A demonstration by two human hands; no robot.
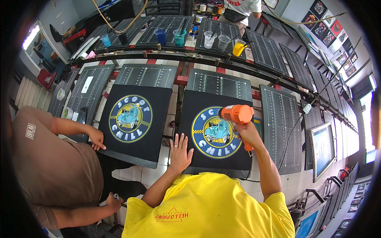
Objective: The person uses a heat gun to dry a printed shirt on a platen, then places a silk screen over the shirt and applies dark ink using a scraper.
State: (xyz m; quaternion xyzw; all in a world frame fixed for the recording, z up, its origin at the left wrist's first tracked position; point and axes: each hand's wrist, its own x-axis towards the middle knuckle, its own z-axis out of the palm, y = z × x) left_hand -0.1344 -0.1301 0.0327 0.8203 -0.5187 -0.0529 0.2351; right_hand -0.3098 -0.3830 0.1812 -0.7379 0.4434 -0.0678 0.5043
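An orange heat gun [239, 114] is in the grip of my right hand [249, 134], its nozzle pointing left over a printed black cloth [216, 98]. The cloth's round print [217, 134] shows a light-blue scooter inside a yellow and blue ring with pale letters; the gun hides part of its upper right. My left hand [181, 154] lies flat with fingers spread at the cloth's left edge. Under the cloth is a dark printing board [222, 82], its gridded far end uncovered. Beside it to the left, a second black cloth [158, 99] bears a matching print.
At left, a co-worker in a brown shirt [59, 158] has one hand [96, 138] at the second cloth's edge. Plastic cups of ink [179, 37] stand on the far row of boards. A framed screen [322, 148] leans at right. The gun's cord [286, 152] runs nearby.
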